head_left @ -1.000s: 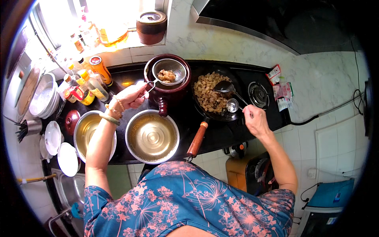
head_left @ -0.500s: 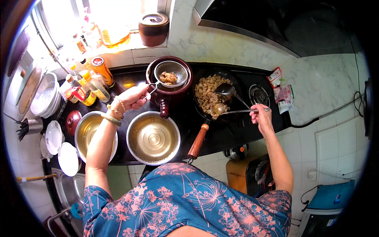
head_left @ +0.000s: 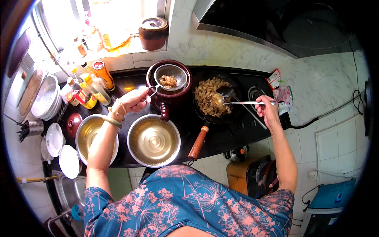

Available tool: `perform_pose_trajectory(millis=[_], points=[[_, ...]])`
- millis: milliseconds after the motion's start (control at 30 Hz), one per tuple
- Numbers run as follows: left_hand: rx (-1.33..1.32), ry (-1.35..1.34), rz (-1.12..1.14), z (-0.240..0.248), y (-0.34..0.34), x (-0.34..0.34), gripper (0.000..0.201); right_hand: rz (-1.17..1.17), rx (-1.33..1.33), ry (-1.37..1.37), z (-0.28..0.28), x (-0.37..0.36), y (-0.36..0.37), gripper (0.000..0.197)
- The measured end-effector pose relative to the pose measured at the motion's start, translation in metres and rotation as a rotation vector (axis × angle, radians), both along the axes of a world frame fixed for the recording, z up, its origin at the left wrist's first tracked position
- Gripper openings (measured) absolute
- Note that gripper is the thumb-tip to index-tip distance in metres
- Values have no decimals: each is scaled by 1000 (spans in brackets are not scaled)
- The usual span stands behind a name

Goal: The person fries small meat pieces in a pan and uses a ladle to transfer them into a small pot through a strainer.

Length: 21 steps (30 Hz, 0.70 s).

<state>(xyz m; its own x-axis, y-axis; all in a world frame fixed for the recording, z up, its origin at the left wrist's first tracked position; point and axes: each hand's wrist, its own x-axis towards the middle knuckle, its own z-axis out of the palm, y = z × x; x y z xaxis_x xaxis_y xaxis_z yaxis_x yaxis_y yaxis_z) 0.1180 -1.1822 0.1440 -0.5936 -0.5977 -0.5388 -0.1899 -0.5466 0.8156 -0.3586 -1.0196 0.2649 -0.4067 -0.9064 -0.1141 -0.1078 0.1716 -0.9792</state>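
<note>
The left hand point(head_left: 134, 100) is closed around the handle of a strainer point(head_left: 170, 77), which sits over a brown pot point(head_left: 158, 100) and holds some browned pieces. The right hand point(head_left: 268, 110) grips a ladle point(head_left: 217, 98), its bowl over the food in the wok point(head_left: 213, 98), seemingly holding liquid. An empty steel bowl point(head_left: 154, 140) stands near the pot.

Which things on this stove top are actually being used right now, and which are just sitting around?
In use:
left hand holding the wire strainer over the brown clay pot
right hand holding the metal ladle over the wok of fried pieces

Lying about:
two empty metal bowls
sauce bottles
white dishes
lidded jar on the sill
</note>
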Motion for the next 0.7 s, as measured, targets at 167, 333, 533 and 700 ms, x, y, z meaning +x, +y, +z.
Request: perform_pose_trajectory(millis=[167,333,533,700], points=[[11,16,-7,4,1,-2,46,11,3,16,14,2,-9,23],[-26,28,-16,-1,1,-1,47,44,14,17,26,5,-16,24],[-16,13,-12,1,2,-1,47,32,23,-7,15,4,-17,25],[-12,16,-5,3,4,-2,48,52,23,7,20,2,-19,25]])
